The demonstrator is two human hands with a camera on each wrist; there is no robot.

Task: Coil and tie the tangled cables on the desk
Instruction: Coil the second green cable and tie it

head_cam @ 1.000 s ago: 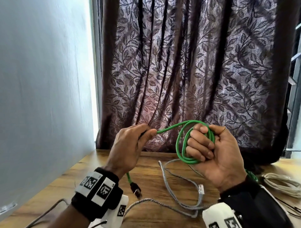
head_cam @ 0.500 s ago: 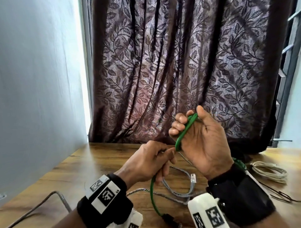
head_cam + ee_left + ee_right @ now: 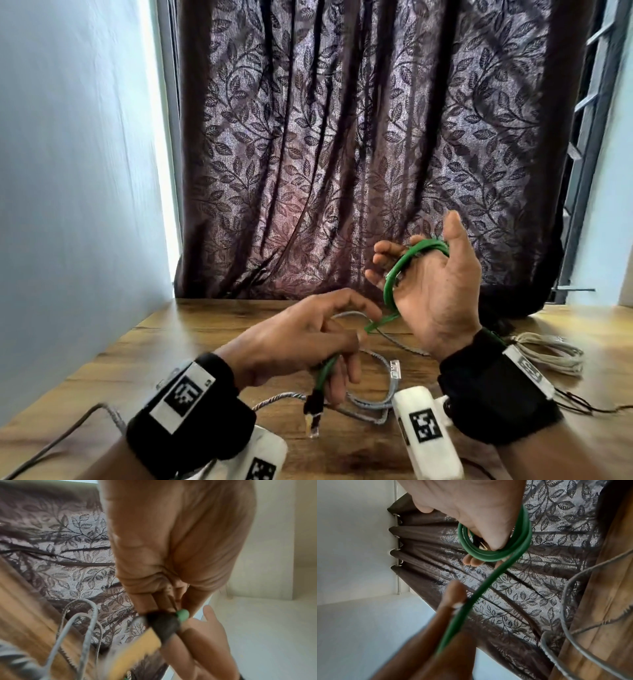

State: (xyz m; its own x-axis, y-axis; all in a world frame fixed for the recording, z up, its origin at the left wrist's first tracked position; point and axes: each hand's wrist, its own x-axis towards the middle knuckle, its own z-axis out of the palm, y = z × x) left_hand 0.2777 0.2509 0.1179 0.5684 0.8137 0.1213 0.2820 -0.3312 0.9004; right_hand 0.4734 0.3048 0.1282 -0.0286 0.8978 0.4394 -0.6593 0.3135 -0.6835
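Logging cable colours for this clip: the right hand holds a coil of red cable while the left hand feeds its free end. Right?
Not quite: the cable is green, not red, as the right wrist view shows. The right hand holds the coil and the left hand feeds the free end.

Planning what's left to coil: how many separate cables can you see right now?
3. The green cable is looped round the right hand and pinched by the left hand; a grey braided cable lies beneath them; a whitish bundle sits far right. Others may be hidden.
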